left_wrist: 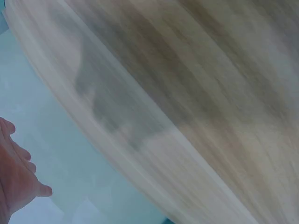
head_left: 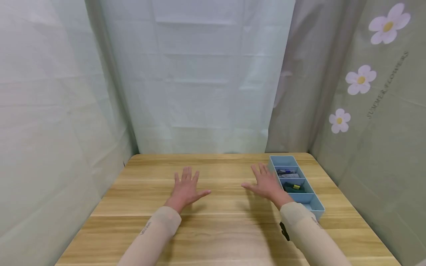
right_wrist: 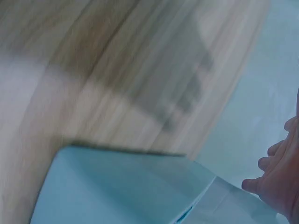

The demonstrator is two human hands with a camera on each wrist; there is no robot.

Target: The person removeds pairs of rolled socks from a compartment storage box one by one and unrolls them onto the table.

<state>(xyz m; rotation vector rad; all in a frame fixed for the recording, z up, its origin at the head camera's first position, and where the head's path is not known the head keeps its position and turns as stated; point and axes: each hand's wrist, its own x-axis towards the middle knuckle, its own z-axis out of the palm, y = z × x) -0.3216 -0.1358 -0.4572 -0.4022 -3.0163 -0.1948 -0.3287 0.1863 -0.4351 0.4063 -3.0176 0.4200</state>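
Just beside the right hand (head_left: 266, 183), at its outer edge, sits a pale blue divided tray (head_left: 316, 205) with small dark items, one with a yellow part (head_left: 296, 187), in its middle compartments. Both hands are spread with fingers straight, palms down over the wooden counter (head_left: 219, 221), holding nothing. The left hand (head_left: 185, 188) is well apart from the tray. Pale curtains (head_left: 199, 74) hang beyond the fingertips.

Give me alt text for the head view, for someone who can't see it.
Two hands, the left hand and right hand, are spread open, palms down, over a wooden table. A blue tray with four compartments lies just right of the right hand, its middle compartments holding small dark items. Pale curtains enclose the table.
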